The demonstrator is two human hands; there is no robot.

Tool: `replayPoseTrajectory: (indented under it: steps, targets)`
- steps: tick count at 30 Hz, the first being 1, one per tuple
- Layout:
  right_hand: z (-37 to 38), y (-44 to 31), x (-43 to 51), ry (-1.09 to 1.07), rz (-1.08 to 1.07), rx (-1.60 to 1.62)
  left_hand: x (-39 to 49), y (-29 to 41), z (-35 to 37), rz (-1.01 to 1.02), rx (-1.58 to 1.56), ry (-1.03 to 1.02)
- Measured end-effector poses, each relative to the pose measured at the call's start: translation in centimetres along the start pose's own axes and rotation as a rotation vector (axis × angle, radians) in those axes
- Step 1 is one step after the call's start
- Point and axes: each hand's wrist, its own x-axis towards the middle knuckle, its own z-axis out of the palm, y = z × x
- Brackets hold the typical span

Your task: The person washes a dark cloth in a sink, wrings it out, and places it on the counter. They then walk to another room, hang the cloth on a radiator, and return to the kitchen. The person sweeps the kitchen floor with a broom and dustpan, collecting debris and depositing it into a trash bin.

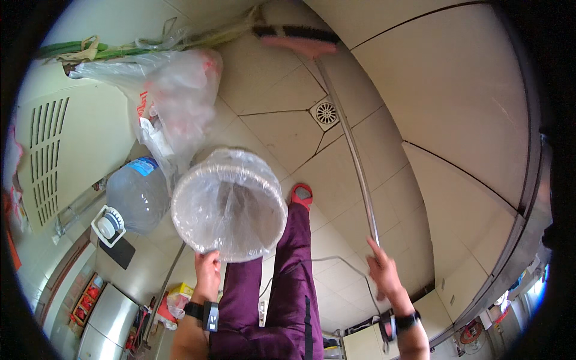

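Note:
My left hand (pixel 207 270) grips the near rim of a round waste bin (pixel 229 207), thumb over the edge. A clear plastic bag lines the bin and is folded over its rim. The bin is tilted, its mouth facing me. In my right hand (pixel 384 274) is the metal handle (pixel 353 144) of a broom, with the index finger stretched along it. The broom's pink head (pixel 301 44) with dark bristles rests far off on the tiled floor, slightly blurred. The handle's upper end is hidden by my hand.
A large water bottle (pixel 137 195) and a filled plastic bag (pixel 180 99) stand left of the bin. Green onions (pixel 121 50) lie behind the bag. Cabinet fronts (pixel 443 90) line the right. A floor drain (pixel 326 113) sits beside the broom handle; a cable (pixel 333 258) crosses my legs.

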Motion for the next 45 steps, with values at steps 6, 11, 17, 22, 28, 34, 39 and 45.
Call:
replayPoseTrajectory:
  steps: [6,11,17,22,28,34,39,45]
  targets:
    - [11.1,5.1,0.7,-0.145,0.087,-0.082,4.4,2.6,5.9,0.076,-0.041,-0.087]
    - [13.8,15.1,-14.3,-0.33,0.29,-0.064,9.7,6.7,14.7,0.216,-0.042,-0.226]
    - [12.6,16.1,-21.6,-0.298,0.182,0.111,10.1,10.9,18.8,0.327,-0.161,-0.271]
    - [8.5,6.1,-7.7,-0.098,-0.112,-0.148,6.4,12.6,12.5,0.319,-0.267,-0.162]
    - [11.0,3.4,2.7,-0.199,0.009,-0.008,4.5,13.3,10.5,0.354,-0.297,-0.231]
    - [12.6,12.3,-13.6,-0.396,0.272,-0.222,8.2,12.8,16.5,0.273,-0.177,-0.278]
    - [9.0,11.5,-22.2,-0.488,0.49,-0.186,13.3,11.9,23.4,0.231,-0.056,-0.283]
    - [10.4,10.7,-17.8,-0.145,0.177,0.154,20.2,11.7,27.1,0.454,0.264,-0.338]
